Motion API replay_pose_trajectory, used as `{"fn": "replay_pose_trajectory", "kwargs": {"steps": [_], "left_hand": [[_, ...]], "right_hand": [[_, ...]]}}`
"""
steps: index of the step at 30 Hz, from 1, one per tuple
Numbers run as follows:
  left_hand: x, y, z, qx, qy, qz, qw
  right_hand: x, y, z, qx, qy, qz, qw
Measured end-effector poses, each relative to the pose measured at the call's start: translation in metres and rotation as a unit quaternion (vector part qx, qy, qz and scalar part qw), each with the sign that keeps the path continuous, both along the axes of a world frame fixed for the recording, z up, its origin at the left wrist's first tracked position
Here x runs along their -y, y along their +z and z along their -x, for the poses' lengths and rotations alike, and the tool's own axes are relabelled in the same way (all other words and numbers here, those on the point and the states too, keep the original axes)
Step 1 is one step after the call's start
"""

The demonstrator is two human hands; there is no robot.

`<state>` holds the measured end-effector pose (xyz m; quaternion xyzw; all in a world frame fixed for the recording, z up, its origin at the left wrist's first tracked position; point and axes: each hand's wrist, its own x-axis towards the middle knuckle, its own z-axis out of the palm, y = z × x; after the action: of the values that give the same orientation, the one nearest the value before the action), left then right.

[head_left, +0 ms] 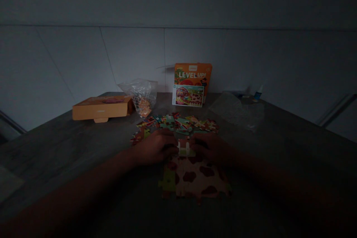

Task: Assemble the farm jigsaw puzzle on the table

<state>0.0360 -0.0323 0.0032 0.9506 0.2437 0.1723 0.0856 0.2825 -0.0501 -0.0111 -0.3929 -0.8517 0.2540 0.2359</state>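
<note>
In the dim head view, my left hand (157, 146) and my right hand (210, 146) face each other over the table. Between them are joined puzzle pieces (185, 149) showing a white fence on green; the fingers of both hands are closed on their sides. Just below, nearer to me, lies a joined puzzle section (195, 178) with brown spots on a pale ground and a green left edge. Whether it touches the fence pieces is too dark to tell. Loose puzzle pieces (178, 122) are heaped just beyond my hands.
An orange box (102, 108) lies at the back left, beside a clear bag (144, 98) holding pieces. A farm picture card (189, 95) leans on an upright orange "LEVEL UP!" box (192, 70). Crumpled clear plastic (240, 111) and a small blue item (258, 94) are at the back right.
</note>
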Motion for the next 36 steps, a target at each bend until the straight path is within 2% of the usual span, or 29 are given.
{"fn": "replay_pose_trajectory", "kwargs": {"steps": [6,12,18,24,30,33,36], "left_hand": [[0.000,0.001,0.001,0.007,-0.006,0.001,1.000],[0.019,0.007,-0.002,0.012,0.019,0.069,0.997],[0.032,0.010,-0.007,-0.076,-0.019,0.130,0.988],[0.027,0.007,-0.004,-0.083,-0.014,0.110,0.990],[0.017,0.013,0.005,-0.112,0.015,0.089,0.990],[0.013,0.016,0.007,-0.109,-0.005,0.062,0.992],[0.012,0.017,0.004,-0.061,-0.049,0.031,0.996]], "right_hand": [[0.000,-0.002,-0.001,0.002,0.008,-0.038,0.999],[0.001,0.011,-0.011,0.028,-0.022,-0.103,0.994],[-0.001,0.018,-0.020,0.106,-0.046,-0.117,0.986],[-0.002,0.017,-0.019,0.124,-0.056,-0.083,0.987],[-0.003,0.032,-0.027,0.100,-0.063,-0.049,0.992],[-0.003,0.039,-0.034,0.130,-0.029,0.012,0.991],[0.001,0.045,-0.038,0.167,0.016,0.096,0.981]]}}
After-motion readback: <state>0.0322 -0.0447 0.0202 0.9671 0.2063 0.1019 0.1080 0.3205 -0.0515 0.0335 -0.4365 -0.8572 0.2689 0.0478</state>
